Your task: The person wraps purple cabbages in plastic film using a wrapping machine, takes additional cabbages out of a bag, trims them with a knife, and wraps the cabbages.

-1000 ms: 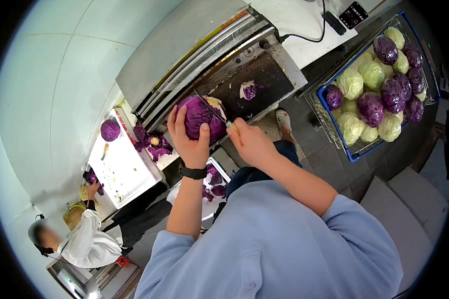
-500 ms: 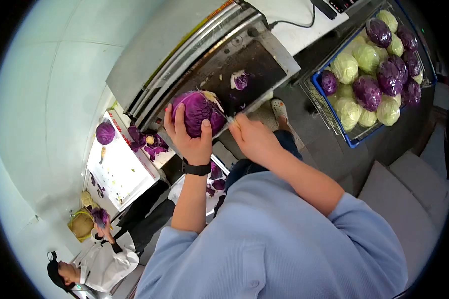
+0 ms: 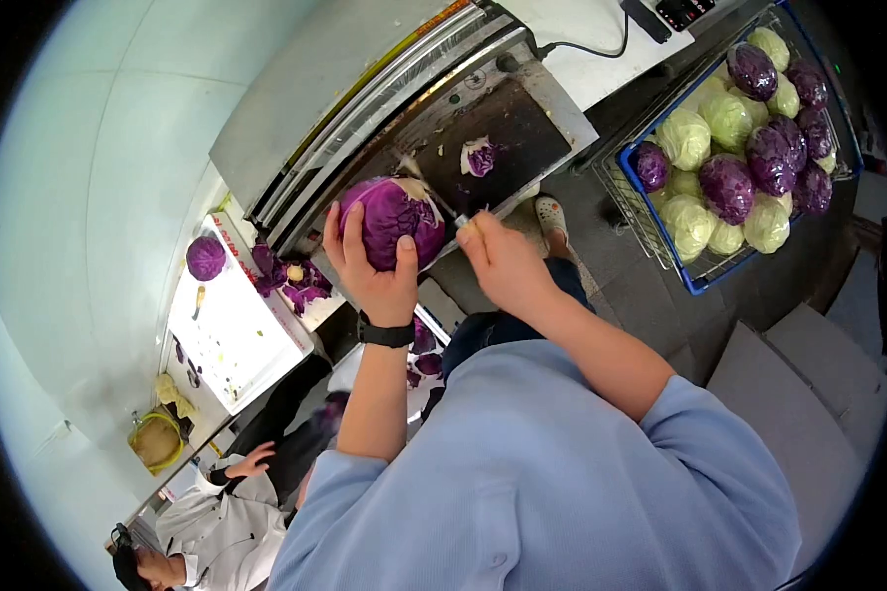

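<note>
My left hand [image 3: 376,276], with a black watch on its wrist, is wrapped round the near left side of a purple cabbage [image 3: 404,222]. The cabbage rests at the near left edge of the dark metal worktop [image 3: 532,148]. My right hand [image 3: 498,258] is closed round the handle of a knife [image 3: 441,201]. The blade points up and left, just right of the cabbage's pale cut end; whether it touches is unclear. A small purple-and-white cabbage piece [image 3: 478,157] lies further back on the worktop.
At left, a white board [image 3: 229,330] is near a whole purple cabbage [image 3: 206,258] and loose leaves [image 3: 306,288]. A co-worker in white [image 3: 222,527] is at the lower left. A blue-rimmed cart [image 3: 660,236] of green and purple cabbages stands right. Phone [image 3: 684,12] at top.
The knife has moved from across the cabbage's cut end to its right side. The co-worker has turned from the far bench and lowered a purple cabbage, now blurred. The view has shifted slightly.
</note>
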Demonstrator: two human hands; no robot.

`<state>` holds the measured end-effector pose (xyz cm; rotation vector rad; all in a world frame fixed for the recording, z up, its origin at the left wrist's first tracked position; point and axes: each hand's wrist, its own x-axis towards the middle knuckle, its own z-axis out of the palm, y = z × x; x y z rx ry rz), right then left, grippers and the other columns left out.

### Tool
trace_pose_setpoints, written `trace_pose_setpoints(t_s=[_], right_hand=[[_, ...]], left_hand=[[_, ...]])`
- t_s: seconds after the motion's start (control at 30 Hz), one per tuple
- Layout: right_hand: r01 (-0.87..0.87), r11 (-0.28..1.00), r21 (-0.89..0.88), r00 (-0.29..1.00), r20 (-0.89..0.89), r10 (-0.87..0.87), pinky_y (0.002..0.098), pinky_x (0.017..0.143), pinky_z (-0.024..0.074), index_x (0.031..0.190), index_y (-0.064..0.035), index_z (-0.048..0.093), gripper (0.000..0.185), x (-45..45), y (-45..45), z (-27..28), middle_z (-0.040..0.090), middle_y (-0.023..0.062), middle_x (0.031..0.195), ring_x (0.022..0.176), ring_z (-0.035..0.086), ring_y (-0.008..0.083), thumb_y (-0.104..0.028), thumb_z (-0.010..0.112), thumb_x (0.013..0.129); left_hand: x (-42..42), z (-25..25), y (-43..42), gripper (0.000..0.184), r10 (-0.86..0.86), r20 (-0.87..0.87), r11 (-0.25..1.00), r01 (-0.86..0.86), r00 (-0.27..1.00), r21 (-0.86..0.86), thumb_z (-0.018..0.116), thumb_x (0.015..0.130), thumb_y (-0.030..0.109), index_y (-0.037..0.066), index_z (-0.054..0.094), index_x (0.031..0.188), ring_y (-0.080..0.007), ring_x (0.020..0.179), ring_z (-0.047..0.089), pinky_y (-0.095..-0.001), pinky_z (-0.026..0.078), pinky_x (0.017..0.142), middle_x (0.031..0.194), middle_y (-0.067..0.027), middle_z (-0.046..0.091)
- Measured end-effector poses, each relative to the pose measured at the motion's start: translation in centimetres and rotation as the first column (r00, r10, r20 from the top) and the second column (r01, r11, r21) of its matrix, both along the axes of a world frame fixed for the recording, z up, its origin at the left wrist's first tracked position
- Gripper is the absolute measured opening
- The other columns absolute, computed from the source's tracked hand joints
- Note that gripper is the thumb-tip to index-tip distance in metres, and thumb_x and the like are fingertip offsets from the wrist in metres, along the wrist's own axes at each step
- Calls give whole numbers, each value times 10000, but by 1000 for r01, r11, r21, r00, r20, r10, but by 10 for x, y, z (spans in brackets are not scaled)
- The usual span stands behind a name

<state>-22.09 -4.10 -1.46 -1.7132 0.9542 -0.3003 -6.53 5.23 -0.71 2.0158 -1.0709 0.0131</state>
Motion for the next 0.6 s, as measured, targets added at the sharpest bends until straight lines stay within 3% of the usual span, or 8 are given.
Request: trace_pose_setpoints(t_s=[0.17, 0.27, 0.6], right_hand=[[-100, 990, 95, 995, 23, 99, 574, 667, 477, 964, 6, 489, 320, -6, 10, 10, 633, 286, 756, 745, 625, 494, -305, 493, 1039], [-115, 989, 88, 993, 31, 113, 570, 648, 480, 962, 4, 486, 325, -8, 9, 8, 633, 281, 747, 731, 628, 489, -311, 490, 1039], [-154, 988, 18, 988, 4, 154, 562, 613, 497, 979, -9, 486, 308, -7, 11, 23, 640, 261, 729, 693, 637, 478, -311, 498, 1038]], left_hand=[[-1, -2, 1, 629, 5, 2, 1000, -5, 1000, -4, 741, 818, 264, 36, 548, 1371, -408, 1341, 442, -485, 368, 1114, 1492, -219, 397], [-2, -4, 0, 642, 20, 45, 1000, -19, 999, -8, 711, 872, 415, 53, 549, 1377, -378, 1327, 465, -475, 392, 1090, 1467, -195, 444], [-1, -3, -1, 636, 23, 62, 1000, -24, 998, 9, 720, 852, 383, 63, 554, 1377, -374, 1318, 463, -477, 368, 1104, 1458, -188, 453]])
